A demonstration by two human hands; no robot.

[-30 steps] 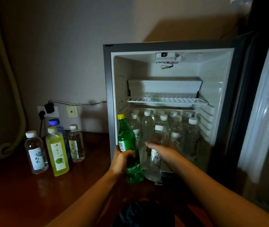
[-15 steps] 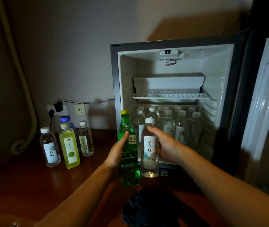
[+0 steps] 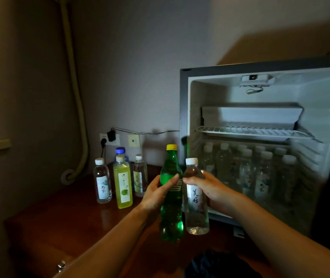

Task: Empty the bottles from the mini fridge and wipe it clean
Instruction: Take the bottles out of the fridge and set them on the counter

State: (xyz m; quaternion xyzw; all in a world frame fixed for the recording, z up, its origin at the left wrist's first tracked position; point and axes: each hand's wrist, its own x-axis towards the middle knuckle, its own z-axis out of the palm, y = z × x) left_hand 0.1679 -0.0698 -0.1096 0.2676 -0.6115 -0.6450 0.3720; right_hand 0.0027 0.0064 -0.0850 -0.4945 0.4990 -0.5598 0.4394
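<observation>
Soda bottle (image 3: 171, 199) green, cap yellow. Water bottle (image 3: 196, 199) clear, cap and label white, black script. Juice bottle (image 3: 122, 183) yellow-green. Fridge (image 3: 264, 93) white inside, frame grey. Bench (image 3: 63, 223) dark red-brown. Cloth (image 3: 218, 265) dark blue.

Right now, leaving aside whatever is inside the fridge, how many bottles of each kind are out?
Green soda bottle: 1
Yellow-green juice bottle: 1
Blue-capped bottle: 1
White-capped clear bottles: 3
Total: 6
</observation>
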